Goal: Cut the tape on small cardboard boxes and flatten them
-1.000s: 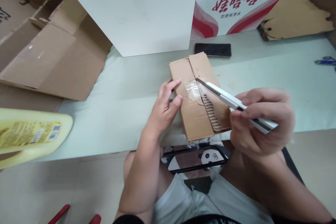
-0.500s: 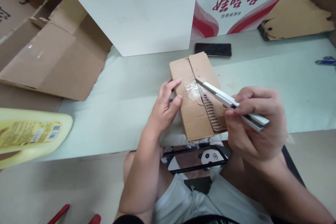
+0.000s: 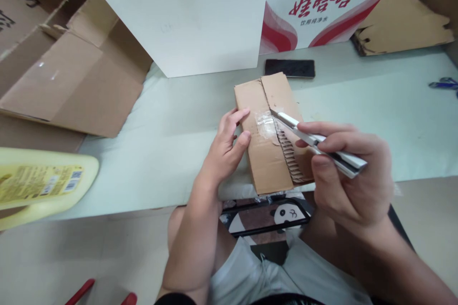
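Note:
A small brown cardboard box lies on the table near its front edge, with clear tape across its middle seam. Part of the right flap along that seam is torn down to the corrugated layer. My left hand grips the box's left side, thumb and index finger on the top and the other fingers partly hidden. In my right hand is a white utility knife, held between thumb and fingers. Its blade tip touches the seam at the tape's upper edge.
Behind the box lie a black phone, a white box and a red-and-white carton. Large opened cardboard and a yellow bottle stand left. Torn cardboard and a blue-handled tool lie right.
The box has shifted slightly to the right, with my left hand still on it. My right index finger has stretched forward along the knife, whose tip stays at the seam.

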The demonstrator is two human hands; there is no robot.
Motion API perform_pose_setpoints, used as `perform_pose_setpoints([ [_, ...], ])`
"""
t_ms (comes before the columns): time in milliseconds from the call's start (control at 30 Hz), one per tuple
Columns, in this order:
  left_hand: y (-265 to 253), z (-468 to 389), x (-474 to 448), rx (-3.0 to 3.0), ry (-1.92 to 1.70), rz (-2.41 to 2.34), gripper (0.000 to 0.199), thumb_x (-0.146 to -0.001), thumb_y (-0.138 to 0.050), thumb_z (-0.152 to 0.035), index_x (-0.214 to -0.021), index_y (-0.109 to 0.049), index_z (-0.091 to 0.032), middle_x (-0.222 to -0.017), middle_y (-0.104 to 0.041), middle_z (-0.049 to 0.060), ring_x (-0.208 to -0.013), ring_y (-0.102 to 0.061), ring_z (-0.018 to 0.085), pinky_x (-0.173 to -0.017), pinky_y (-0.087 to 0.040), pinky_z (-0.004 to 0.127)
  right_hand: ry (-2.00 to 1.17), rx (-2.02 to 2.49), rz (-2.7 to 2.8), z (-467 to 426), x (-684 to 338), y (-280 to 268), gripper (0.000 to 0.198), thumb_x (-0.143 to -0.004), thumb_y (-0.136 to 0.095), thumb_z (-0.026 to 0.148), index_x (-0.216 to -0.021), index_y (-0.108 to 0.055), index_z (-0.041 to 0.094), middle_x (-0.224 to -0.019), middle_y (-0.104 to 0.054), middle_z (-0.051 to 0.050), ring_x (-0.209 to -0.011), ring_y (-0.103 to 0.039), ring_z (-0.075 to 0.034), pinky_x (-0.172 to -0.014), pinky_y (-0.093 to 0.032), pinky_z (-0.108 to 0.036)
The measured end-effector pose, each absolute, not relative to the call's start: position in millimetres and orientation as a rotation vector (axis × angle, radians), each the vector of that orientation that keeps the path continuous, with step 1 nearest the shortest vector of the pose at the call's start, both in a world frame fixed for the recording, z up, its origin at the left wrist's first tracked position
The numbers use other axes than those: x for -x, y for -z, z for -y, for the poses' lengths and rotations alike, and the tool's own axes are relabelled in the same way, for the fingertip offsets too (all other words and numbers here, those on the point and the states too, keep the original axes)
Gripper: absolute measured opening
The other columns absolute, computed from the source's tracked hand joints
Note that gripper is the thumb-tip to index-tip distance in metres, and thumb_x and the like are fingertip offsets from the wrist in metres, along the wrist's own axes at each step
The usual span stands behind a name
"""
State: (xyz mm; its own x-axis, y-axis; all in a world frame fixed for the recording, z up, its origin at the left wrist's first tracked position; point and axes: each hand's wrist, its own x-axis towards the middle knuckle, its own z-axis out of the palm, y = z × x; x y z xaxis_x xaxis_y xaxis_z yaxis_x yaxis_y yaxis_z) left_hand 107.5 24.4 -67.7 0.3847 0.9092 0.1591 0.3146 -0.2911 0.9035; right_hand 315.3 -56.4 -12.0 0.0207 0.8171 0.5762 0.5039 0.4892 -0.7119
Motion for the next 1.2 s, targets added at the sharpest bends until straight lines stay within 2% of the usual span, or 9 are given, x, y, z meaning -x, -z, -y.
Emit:
perform_pose_setpoints([
  [267,64,-24,-110,-1.804,-0.855,-1.031,0.059,-0.100,-0.043,-0.067,-0.149,-0.045,-0.034,-0.160,-0.042,0.009,-0.145,-0.045,0.031,-0.110,-0.051,0.047,-0.334,1.151,1.555,62,-315,7,0.012,-0.098,-0.060,0.022,-0.108,-0.060,0.027,-0.118,-0.074,-0.007,-0.096,-0.073,-0.023,-0.086,-0.060,-0.046],
  [467,63,-24,-112,-1.875,-0.892,-1.030,0.055,-0.102,-0.041,-0.064,-0.147,-0.047,-0.033,-0.153,-0.051,0.009,-0.139,-0.051,0.028,-0.118,-0.044,0.047,-0.342,1.176,1.593,65,-318,2,0.009,-0.097,-0.062,0.023,-0.106,-0.061,0.027,-0.118,-0.074,-0.007,-0.095,-0.073,-0.023,-0.083,-0.061,-0.044],
  [667,61,-24,-112,-1.904,-0.880,-1.070,0.059,-0.102,-0.040,-0.065,-0.148,-0.047,-0.030,-0.147,-0.057,0.009,-0.132,-0.057,0.026,-0.115,-0.047,0.046,-0.336,1.169,1.596,68,-319,-1,0.011,-0.095,-0.063,0.019,-0.104,-0.062,0.026,-0.117,-0.075,-0.006,-0.094,-0.073,-0.022,-0.082,-0.061,-0.043],
  [967,61,-24,-113,-1.914,-0.887,-1.067,0.059,-0.102,-0.039,-0.066,-0.147,-0.047,-0.030,-0.148,-0.056,0.010,-0.133,-0.057,0.026,-0.115,-0.047,0.045,-0.341,1.108,1.600,67,-321,1,0.016,-0.092,-0.065,0.012,-0.103,-0.064,0.024,-0.115,-0.075,-0.006,-0.095,-0.073,-0.021,-0.082,-0.060,-0.041],
  [1200,63,-25,-112,-1.906,-0.885,-1.056,0.060,-0.102,-0.039,-0.067,-0.148,-0.046,-0.029,-0.149,-0.056,0.010,-0.132,-0.057,0.026,-0.115,-0.047,0.045,-0.319,1.106,1.654,60,-320,2,0.010,-0.095,-0.063,0.016,-0.100,-0.062,0.024,-0.108,-0.074,-0.007,-0.102,-0.073,-0.023,-0.081,-0.060,-0.041],
])
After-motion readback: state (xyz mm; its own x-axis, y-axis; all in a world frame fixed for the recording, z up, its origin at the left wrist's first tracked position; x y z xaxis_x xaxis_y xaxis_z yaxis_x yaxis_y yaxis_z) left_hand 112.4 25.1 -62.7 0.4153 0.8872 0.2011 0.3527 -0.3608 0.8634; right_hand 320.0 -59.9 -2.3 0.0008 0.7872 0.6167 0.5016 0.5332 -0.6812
